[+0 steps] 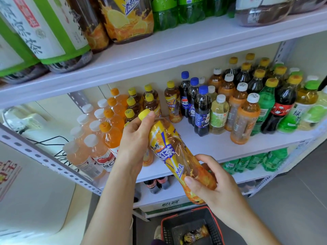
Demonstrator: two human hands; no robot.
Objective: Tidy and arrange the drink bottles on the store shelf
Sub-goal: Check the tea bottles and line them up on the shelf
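I hold an iced tea bottle [174, 152] with a yellow label and yellow cap, tilted, in front of the middle shelf [212, 149]. My left hand [136, 137] grips its neck just below the cap. My right hand [210, 183] wraps the bottle's base. On the shelf behind stand rows of small bottles: orange drinks [113, 128] and pink drinks [92, 149] at the left, yellow-capped tea [150, 101] behind my left hand, one lone iced tea bottle [172, 101], blue-capped cola [201, 110], then orange, green and dark bottles to the right.
The top shelf [159, 55] carries large bottles of tea and green soda. A lower shelf holds green bottles [256, 160] and dark ones. A black basket with a red rim [192, 225] stands on the floor below my hands with one bottle inside. A white appliance [31, 191] stands at left.
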